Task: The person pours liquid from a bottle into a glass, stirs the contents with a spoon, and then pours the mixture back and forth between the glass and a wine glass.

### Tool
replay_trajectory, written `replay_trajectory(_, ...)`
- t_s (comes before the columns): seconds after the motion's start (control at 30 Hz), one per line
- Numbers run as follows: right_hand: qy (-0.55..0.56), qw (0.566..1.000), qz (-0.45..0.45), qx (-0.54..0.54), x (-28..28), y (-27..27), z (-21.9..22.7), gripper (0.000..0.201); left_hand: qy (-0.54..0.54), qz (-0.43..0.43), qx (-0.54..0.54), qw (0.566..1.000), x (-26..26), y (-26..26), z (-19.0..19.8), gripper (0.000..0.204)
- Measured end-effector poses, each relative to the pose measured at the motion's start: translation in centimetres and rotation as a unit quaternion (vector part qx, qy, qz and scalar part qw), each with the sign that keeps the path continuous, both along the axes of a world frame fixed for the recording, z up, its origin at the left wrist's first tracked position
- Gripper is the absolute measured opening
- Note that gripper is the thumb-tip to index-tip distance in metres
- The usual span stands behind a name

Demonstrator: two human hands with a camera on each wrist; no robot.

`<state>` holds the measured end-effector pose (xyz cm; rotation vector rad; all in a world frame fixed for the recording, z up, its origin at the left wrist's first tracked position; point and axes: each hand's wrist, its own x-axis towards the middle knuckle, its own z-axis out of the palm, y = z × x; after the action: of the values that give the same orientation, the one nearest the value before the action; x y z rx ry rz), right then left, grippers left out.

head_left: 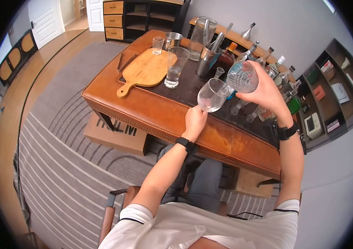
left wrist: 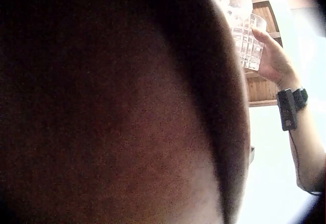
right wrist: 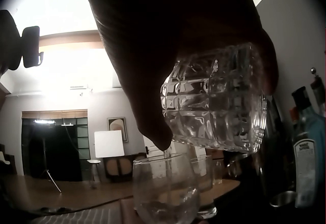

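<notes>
My left hand (head_left: 196,121) grips a stemmed wine glass (head_left: 211,96) low down, just over the table's near edge. The wine glass leans a little, its rim up and to the right. My right hand (head_left: 264,88) holds a clear cut-glass mixing glass (head_left: 243,77), thumb on one side and fingers round the other. It is tipped nearly on its side, its lip close over the wine glass. In the right wrist view, a thin clear stream (right wrist: 167,156) runs down at the wine glass's rim. The left wrist view is mostly blocked by a dark, close surface.
On the leather-topped table (head_left: 143,108), left of my hands, are a wooden cutting board (head_left: 143,70), a tall glass (head_left: 172,79) with clear liquid, and tongs (head_left: 126,62). Behind stand a metal tin (head_left: 204,64) of bar tools, a glass jar (head_left: 196,47) and several bottles (head_left: 274,68).
</notes>
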<state>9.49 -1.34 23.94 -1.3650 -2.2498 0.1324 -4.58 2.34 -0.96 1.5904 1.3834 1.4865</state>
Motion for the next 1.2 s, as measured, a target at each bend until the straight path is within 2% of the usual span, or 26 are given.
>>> replay_trajectory(0.07, -0.005, 1.0, 0.001, 0.003, -0.1, -0.1, 0.3, 0.082, -0.019, 0.001, 0.032, 0.999, 0.2, 0.2, -0.4, 0.015)
replay_trajectory(0.63, -0.059, 0.998, -0.015, 0.016, -1.2, -0.3, 2.0, 0.081, -0.002, 0.009, 0.013, 1.0, 0.0, -0.1, 0.0, 0.018)
replay_trajectory(1.2, -0.089, 0.995, 0.01, 0.035, -1.4, -0.2, 3.2, 0.079, -0.018, 0.001, 0.02, 1.0, -0.3, -0.5, 0.4, 0.014)
